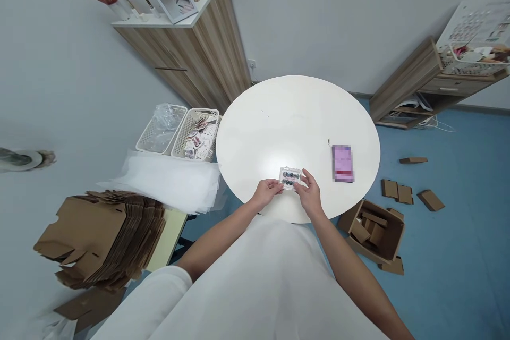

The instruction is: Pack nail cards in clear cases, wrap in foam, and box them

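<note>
A small clear plastic case of press-on nails [290,177] sits at the near side of the white round table, its dark glossy nails in two rows. My left hand [268,192] grips its left edge between thumb and fingers. On the right side of the case, my right hand [309,194] has its thumb at the lower front and its fingers along the edge. Whether the case rests on the tabletop or is held just above it, I cannot tell. To the right lies a flat purple item [343,162], blurred into blocks, touched by neither hand.
The white table [295,111] fills the middle. Left of it stand a basket of small cards [200,135], a basket of clear bags [161,128], white sheets [167,180] and stacked flattened cardboard [103,239]. A cardboard box [374,231] and small boxes lie on the floor at right.
</note>
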